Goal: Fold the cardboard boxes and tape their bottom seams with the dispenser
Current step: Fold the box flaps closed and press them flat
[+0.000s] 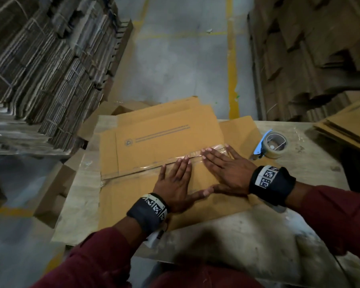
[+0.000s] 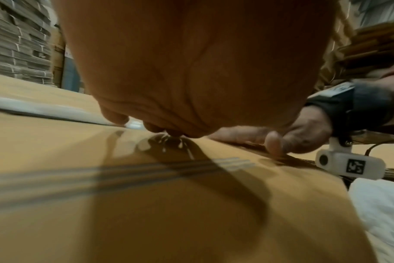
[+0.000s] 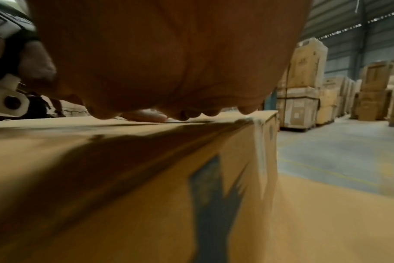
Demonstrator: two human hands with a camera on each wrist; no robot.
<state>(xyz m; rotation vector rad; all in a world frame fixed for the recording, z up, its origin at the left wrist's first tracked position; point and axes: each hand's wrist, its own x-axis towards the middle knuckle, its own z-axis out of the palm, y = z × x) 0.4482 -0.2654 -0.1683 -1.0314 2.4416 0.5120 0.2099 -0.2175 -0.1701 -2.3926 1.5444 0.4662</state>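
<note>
On worn grey worktable (image 1: 258, 235), L hand (image 1: 175, 183) & R hand (image 1: 227, 171) press flat, holding nothing, on tan cardboard box (image 1: 154, 142); clear-taped seam (image 1: 133, 170) runs 8-to-2 o'clock; blue-handled tape dispenser (image 1: 272, 145) at 3; warehouse.

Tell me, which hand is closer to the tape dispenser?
Right. The right hand lies flat on the box beside the tape dispenser; the left hand is farther away.

Matt tan cardboard box (image 1: 164, 140); glossy clear tape (image 1: 154, 165); scuffed wooden table (image 1: 247, 231).
</note>
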